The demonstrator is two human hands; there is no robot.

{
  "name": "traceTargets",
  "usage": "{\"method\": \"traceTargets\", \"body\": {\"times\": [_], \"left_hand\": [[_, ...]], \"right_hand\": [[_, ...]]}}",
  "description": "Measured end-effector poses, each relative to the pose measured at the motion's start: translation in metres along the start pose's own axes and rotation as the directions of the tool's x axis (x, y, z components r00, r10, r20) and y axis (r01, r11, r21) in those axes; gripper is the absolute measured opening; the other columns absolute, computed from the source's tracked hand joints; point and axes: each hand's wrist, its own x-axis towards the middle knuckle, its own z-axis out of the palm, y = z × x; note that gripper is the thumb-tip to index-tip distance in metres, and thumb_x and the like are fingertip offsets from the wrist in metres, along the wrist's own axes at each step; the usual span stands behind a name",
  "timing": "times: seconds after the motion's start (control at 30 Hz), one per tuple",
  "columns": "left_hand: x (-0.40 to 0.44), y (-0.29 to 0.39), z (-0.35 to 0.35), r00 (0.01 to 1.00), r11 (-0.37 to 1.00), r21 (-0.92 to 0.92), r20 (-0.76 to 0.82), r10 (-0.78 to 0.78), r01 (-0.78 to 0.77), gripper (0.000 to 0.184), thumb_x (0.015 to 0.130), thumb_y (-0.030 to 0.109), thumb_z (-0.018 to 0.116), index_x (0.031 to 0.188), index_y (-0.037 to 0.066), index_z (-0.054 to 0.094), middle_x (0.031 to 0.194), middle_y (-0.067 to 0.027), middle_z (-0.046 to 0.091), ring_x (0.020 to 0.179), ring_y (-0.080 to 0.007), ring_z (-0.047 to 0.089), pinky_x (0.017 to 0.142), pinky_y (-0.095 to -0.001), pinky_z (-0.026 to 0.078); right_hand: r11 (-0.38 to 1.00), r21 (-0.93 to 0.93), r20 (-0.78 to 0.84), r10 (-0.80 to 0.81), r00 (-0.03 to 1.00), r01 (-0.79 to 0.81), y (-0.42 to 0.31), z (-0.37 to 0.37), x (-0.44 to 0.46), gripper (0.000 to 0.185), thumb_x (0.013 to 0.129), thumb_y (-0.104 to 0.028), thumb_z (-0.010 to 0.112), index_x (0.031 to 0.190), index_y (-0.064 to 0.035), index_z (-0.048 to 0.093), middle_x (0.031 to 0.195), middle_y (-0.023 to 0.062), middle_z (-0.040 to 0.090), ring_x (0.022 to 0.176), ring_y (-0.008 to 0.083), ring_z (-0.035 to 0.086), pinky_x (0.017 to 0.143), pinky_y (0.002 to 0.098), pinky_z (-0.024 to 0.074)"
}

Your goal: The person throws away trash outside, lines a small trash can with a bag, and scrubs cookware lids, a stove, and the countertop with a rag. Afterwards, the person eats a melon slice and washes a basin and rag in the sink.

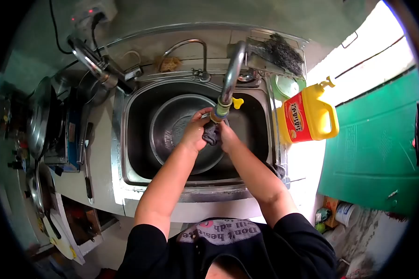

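Observation:
A dark grey, bunched wet-looking cloth [211,133] is between my two hands, under the end of the curved metal faucet [230,83]. My left hand [194,132] is closed on the cloth's left side, its fingertips close to the faucet's nozzle. From the other side my right hand [225,136] grips the same cloth; its fingers are partly hidden behind the nozzle and the cloth. Below them a round metal basin [159,122] stands in the dark sink [253,158]. A yellow tap handle [238,102] sticks out just right of the nozzle.
A yellow jug with a red label [319,111] stands right of the sink. Behind it are a thin curved tap [184,42], a tan scrubber [170,64] and dark steel wool [284,53]. Pans and a stove [70,139] crowd the left; a green panel [372,144] is at right.

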Motion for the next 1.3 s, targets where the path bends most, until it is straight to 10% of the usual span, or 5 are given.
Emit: {"method": "traceTargets", "body": {"times": [0.2,0.5,0.73,0.87,1.3], "left_hand": [[0.033,0.000,-0.087,0.858,0.666,0.727,-0.224,0.462,-0.168,0.027,0.081,0.013,0.049,0.107,0.006,0.046,0.102,-0.0120,0.052,0.093,-0.0214,0.052,0.077,-0.0325,0.044],[0.024,-0.044,-0.045,0.947,0.978,0.160,-0.272,0.171,-0.131,0.028,0.086,0.027,0.043,0.102,0.004,0.047,0.097,-0.0090,0.053,0.089,-0.0199,0.051,0.077,-0.0314,0.041],[0.017,-0.029,0.004,0.762,0.232,0.860,0.241,0.601,-0.455,0.038,0.081,0.024,0.052,0.105,-0.004,0.040,0.094,-0.0155,0.049,0.091,-0.0261,0.048,0.082,-0.0334,0.037],[0.008,-0.032,0.007,0.905,0.609,0.711,0.094,0.414,-0.352,0.048,0.072,0.022,0.064,0.107,-0.001,0.040,0.098,-0.0126,0.049,0.090,-0.0238,0.050,0.078,-0.0317,0.038],[-0.030,0.013,-0.043,0.946,0.905,0.294,-0.197,-0.257,0.307,0.022,0.073,0.014,0.062,0.092,0.007,0.051,0.076,-0.0043,0.055,0.059,-0.0129,0.052,0.048,-0.0253,0.043]], "right_hand": [[0.986,0.147,-0.062,-0.076,0.995,0.084,-0.041,0.043,-0.034,0.024,0.084,-0.026,0.045,0.098,-0.0082,0.053,0.090,0.0045,0.057,0.080,0.0188,0.055,0.072,0.0322,0.0438],[0.480,-0.455,0.228,-0.751,0.620,0.750,-0.013,0.017,-0.008,0.028,0.078,-0.022,0.057,0.103,-0.0102,0.050,0.095,0.0044,0.055,0.084,0.0176,0.054,0.073,0.0260,0.0418],[0.937,0.310,0.082,-0.196,0.977,0.162,-0.028,0.025,-0.004,0.025,0.085,-0.022,0.044,0.105,-0.0086,0.050,0.103,0.0068,0.052,0.094,0.0192,0.050,0.082,0.0339,0.0398],[0.859,0.503,0.018,-0.123,0.992,0.098,-0.055,0.034,-0.027,0.027,0.085,-0.022,0.043,0.108,-0.0082,0.048,0.107,0.0081,0.050,0.097,0.0212,0.049,0.082,0.0346,0.0394],[0.401,-0.834,-0.033,-0.722,0.692,0.380,-0.158,-0.022,-0.042,0.061,0.069,-0.008,0.050,0.125,0.0019,0.027,0.126,0.0204,0.034,0.117,0.0303,0.034,0.097,0.0299,0.0269]]}}
